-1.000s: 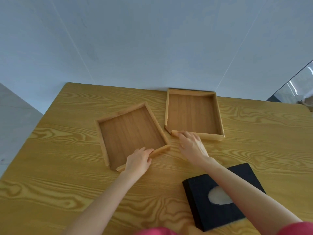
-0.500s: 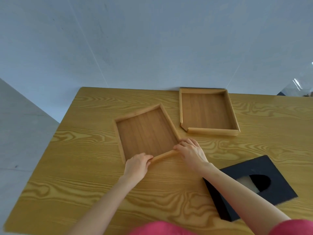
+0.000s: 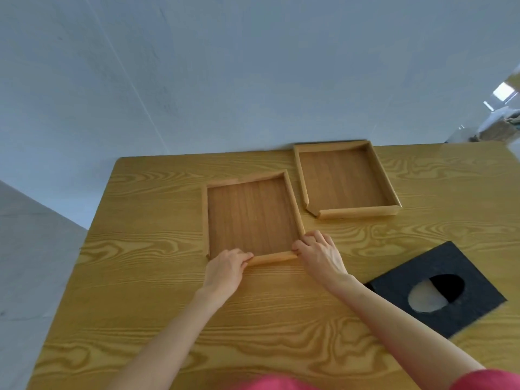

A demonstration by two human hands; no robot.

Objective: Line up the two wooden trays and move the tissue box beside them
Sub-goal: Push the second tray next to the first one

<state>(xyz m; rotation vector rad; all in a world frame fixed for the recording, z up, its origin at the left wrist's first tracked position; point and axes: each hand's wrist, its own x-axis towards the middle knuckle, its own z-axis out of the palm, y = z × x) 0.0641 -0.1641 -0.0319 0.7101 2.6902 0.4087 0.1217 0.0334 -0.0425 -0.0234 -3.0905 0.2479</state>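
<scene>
Two shallow wooden trays lie on the table. The left tray sits nearer to me, nearly square to the table. My left hand grips the left end of its near rim, and my right hand grips its near right corner. The right tray rests farther back against the table's far edge, untouched, with a narrow gap between the two trays. A black tissue box with an oval opening lies flat at the right, beside my right forearm.
The wooden table ends at a pale wall along its far edge, and its left edge drops to a grey floor. Some blurred clutter shows beyond the far right corner.
My right hand left the right tray and took the left tray's near right corner. With both hands on it, the left tray has turned from skewed to nearly parallel with the right tray.
</scene>
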